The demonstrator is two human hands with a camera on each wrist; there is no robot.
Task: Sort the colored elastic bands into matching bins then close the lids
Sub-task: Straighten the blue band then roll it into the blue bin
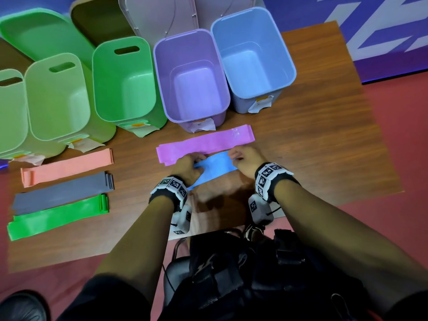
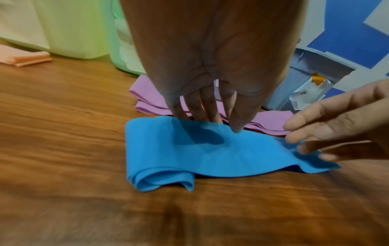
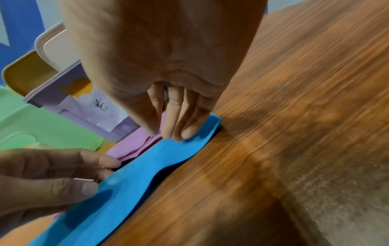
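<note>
Left hand: the left hand [image 1: 188, 166] lies on the near left part of the blue elastic band [image 1: 214, 169], fingers [image 2: 205, 106] straight and pressing down at its far edge, gripping nothing.
Right hand: the right hand [image 1: 246, 158] holds the right end of the same band, fingertips [image 3: 179, 128] extended onto its edge; whether the thumb pinches underneath, I cannot tell.
Blue band: a flat rubbery strip on the wood-grain bench [image 1: 312, 147], folded over on itself at its left end, rippled along the near edge, just in front of the purple bands.
Purple bands: a stack of long lilac elastic strips [image 1: 206, 143] lies just beyond the hands, touching the blue band's far edge, in front of the purple bin.
Left group: bright green elastic band [image 1: 58, 216] nearest, grey elastic bands [image 1: 62, 192] behind it, salmon-pink elastic band [image 1: 67, 166] farthest, side by side, well apart from the hands.
Bins: open plastic bins in a row at the back: lidless-looking pale green bin [image 1: 58, 98], green bin [image 1: 125, 82], purple bin [image 1: 192, 77], blue bin [image 1: 252, 54]; another pale green one is cut off at the left edge.
Lids: upright behind the bins.
</note>
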